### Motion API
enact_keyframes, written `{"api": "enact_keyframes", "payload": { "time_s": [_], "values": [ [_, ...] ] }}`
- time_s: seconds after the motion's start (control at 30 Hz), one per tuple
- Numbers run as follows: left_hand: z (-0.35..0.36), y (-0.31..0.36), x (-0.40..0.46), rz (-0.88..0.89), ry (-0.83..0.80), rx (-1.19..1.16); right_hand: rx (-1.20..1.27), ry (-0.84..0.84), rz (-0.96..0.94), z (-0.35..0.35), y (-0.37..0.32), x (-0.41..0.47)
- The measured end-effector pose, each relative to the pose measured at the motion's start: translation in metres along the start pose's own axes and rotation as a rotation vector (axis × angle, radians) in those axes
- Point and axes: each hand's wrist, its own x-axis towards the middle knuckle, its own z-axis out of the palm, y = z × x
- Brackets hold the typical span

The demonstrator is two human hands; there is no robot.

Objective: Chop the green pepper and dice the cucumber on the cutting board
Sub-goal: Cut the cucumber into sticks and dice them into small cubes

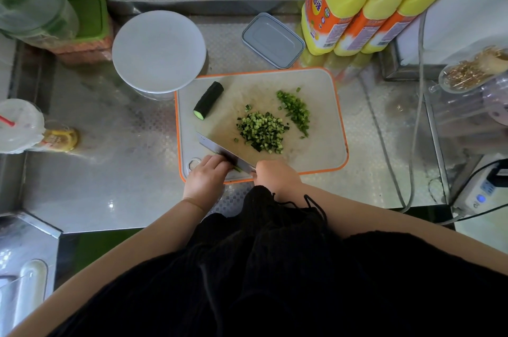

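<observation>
Topping orange labels (324, 20) — writing unreadable

A round white lid (159, 51) covers a container on the steel counter (110, 177), and a grey rectangular lidded box (273, 40) sits further right, near the back. Three yellow oil jugs (365, 3) with orange labels stand in a row against the tiled wall, beside a clear jar of dried bits (475, 69). Far left are a green-lidded container (89, 20), a plastic cup with a red straw (19, 125) and a small yellow jar (61, 140); a white power strip (479, 191) lies at the right edge.
</observation>
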Motion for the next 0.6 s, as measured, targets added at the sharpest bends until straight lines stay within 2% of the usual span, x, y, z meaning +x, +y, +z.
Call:
{"api": "enact_keyframes", "payload": {
  "time_s": [0.3, 0.47, 0.6],
  "values": [
    [0.001, -0.001, 0.001, -0.023, -0.016, 0.012, -0.064, 0.066, 0.07, 0.011, -0.012, 0.007],
    [-0.002, 0.0, 0.002, 0.001, 0.0, 0.032, 0.016, 0.065, -0.001, 0.005, -0.001, 0.009],
    [-0.006, 0.002, 0.004, -0.003, -0.011, 0.007, 0.09, 0.08, 0.012, 0.003, 0.007, 0.013]
  ]
}}
